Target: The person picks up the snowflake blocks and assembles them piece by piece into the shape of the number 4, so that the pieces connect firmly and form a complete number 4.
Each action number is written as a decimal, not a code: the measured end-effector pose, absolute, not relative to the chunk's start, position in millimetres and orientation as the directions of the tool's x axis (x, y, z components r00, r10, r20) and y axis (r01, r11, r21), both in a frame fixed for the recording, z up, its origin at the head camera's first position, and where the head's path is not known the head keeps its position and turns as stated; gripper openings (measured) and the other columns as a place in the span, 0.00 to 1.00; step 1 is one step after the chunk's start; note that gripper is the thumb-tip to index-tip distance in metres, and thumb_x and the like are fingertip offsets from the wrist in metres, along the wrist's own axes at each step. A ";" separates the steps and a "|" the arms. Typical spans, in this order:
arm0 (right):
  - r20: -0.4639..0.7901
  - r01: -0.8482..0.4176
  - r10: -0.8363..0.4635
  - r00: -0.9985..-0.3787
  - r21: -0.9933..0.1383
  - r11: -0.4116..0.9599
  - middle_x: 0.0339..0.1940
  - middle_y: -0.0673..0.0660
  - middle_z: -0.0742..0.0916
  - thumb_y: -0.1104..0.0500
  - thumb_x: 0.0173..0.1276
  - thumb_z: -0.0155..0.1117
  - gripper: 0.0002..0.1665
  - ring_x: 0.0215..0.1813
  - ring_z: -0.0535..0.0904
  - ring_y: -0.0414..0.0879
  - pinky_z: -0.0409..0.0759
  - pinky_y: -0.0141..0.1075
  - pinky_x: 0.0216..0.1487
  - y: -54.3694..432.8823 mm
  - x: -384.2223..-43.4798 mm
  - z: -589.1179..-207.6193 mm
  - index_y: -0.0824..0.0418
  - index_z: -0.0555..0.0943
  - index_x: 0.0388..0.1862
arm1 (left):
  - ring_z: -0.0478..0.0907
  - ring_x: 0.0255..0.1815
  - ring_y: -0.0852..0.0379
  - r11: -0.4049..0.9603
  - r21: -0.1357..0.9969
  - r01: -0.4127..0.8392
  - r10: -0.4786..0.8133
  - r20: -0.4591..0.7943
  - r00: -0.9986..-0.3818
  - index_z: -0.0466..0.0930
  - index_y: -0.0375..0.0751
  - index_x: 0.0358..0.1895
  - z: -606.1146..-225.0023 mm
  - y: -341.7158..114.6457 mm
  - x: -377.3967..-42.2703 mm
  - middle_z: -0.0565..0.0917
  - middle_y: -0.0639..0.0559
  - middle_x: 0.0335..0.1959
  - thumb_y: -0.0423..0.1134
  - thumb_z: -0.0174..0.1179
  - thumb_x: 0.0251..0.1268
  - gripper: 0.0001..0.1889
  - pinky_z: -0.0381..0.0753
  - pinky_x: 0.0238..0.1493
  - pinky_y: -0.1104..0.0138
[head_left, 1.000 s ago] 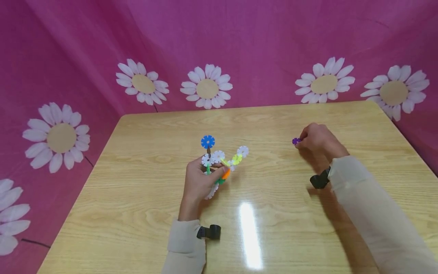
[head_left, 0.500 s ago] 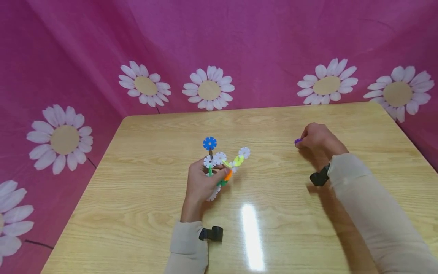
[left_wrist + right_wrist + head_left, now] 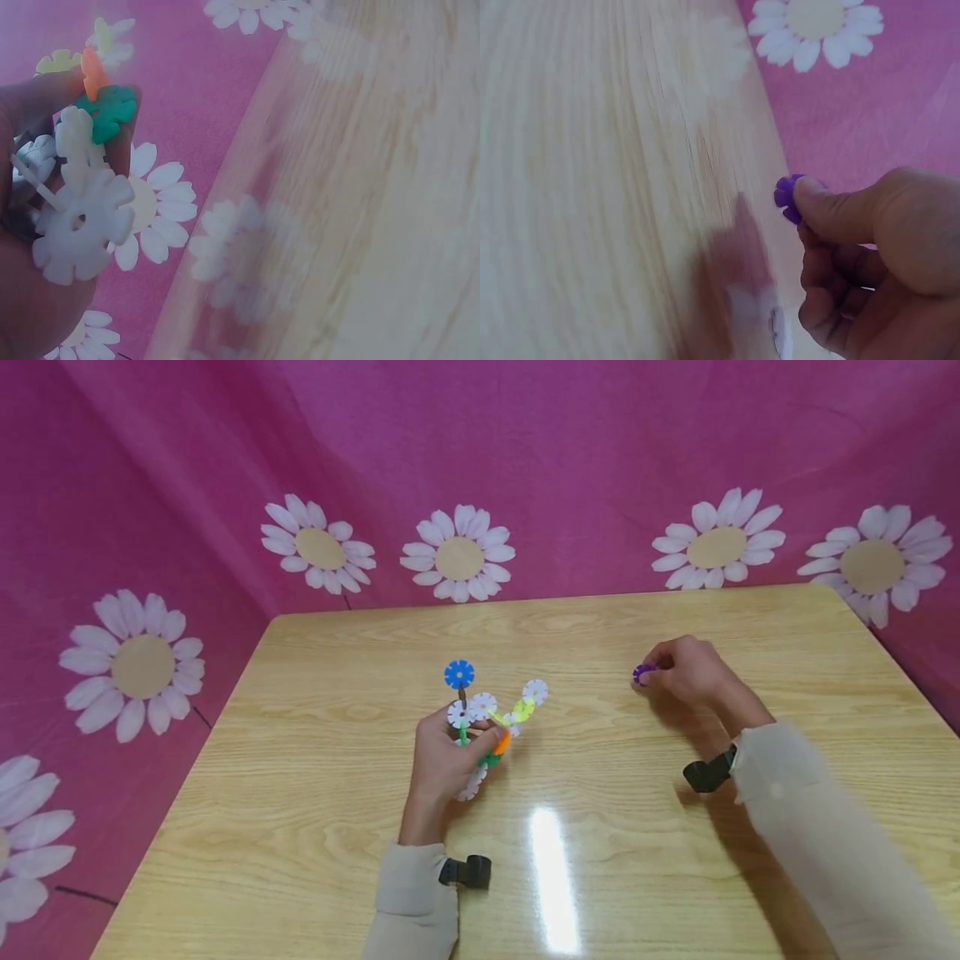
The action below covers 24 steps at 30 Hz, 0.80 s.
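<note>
My left hand (image 3: 442,760) grips a cluster of joined, notched plastic discs above the table's middle. A blue disc (image 3: 459,675) stands at its top, over a brown one. White discs (image 3: 482,706), a yellow disc (image 3: 524,709) and an orange disc (image 3: 502,742) reach out to the right. In the left wrist view, a green disc (image 3: 112,114) and a large white disc (image 3: 84,229) show beside the palm; my fingers hide part of the cluster. Farther right, my right hand (image 3: 693,672) pinches a purple notched disc (image 3: 786,196) between thumb and fingers, the other fingers curled.
The wooden table (image 3: 322,693) has a bright reflection (image 3: 553,877) near the front. Behind it and along the left hangs a pink curtain (image 3: 570,460) printed with white daisies. Each wrist wears a black camera mount. Low in the right wrist view is a pale sliver (image 3: 781,334), unclear.
My right hand has shifted slightly left and nearer with the purple disc, which has turned and shows more of its face. My left hand with the disc cluster has barely moved.
</note>
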State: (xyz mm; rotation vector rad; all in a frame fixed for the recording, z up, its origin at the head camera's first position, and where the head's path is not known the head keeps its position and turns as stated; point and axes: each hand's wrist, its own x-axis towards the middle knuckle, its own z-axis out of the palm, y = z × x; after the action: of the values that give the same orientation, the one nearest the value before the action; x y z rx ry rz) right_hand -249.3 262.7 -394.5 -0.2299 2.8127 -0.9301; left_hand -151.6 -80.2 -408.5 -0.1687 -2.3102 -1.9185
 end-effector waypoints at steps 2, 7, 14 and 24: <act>-0.101 -0.088 -0.193 -0.976 -0.627 0.774 0.40 0.61 0.85 0.61 0.71 0.65 0.11 0.43 0.75 0.56 0.73 0.47 0.46 258.7 -241.0 -394.6 0.69 0.84 0.45 | 0.78 0.29 0.54 0.181 0.966 0.182 0.000 0.185 -0.983 0.83 0.34 0.33 -408.9 -79.0 -151.8 0.83 0.50 0.27 0.31 0.73 0.54 0.08 0.79 0.33 0.67; -0.102 -0.058 -0.182 -0.978 -0.706 0.706 0.42 0.62 0.85 0.57 0.73 0.65 0.14 0.43 0.73 0.55 0.73 0.44 0.42 246.8 -222.4 -392.1 0.67 0.84 0.48 | 0.77 0.28 0.55 0.189 0.963 0.190 -0.018 0.197 -0.980 0.83 0.35 0.33 -409.2 -76.5 -152.3 0.82 0.51 0.26 0.32 0.74 0.54 0.08 0.79 0.32 0.67; -0.071 -0.086 -0.235 -0.969 -0.799 0.595 0.38 0.62 0.84 0.58 0.75 0.62 0.13 0.38 0.72 0.53 0.71 0.37 0.33 220.1 -202.6 -386.0 0.67 0.85 0.44 | 0.79 0.31 0.51 0.176 0.957 0.230 -0.022 0.237 -0.971 0.84 0.35 0.36 -406.9 -73.7 -155.3 0.84 0.50 0.29 0.32 0.73 0.55 0.08 0.81 0.34 0.64; -0.071 -0.069 -0.327 -0.942 -0.915 0.398 0.32 0.58 0.80 0.59 0.77 0.58 0.14 0.34 0.69 0.47 0.70 0.36 0.34 181.5 -182.7 -383.7 0.71 0.83 0.40 | 0.81 0.35 0.52 0.144 0.955 0.258 -0.049 0.268 -0.962 0.83 0.36 0.42 -403.3 -72.6 -154.1 0.86 0.49 0.34 0.31 0.74 0.55 0.12 0.82 0.37 0.63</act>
State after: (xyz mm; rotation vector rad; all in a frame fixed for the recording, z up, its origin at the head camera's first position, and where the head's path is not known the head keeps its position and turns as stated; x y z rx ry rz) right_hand -182.7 181.5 -383.7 -0.3504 2.4170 -1.5637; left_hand -154.1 -72.6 -403.3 -0.2050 -2.1848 -1.9031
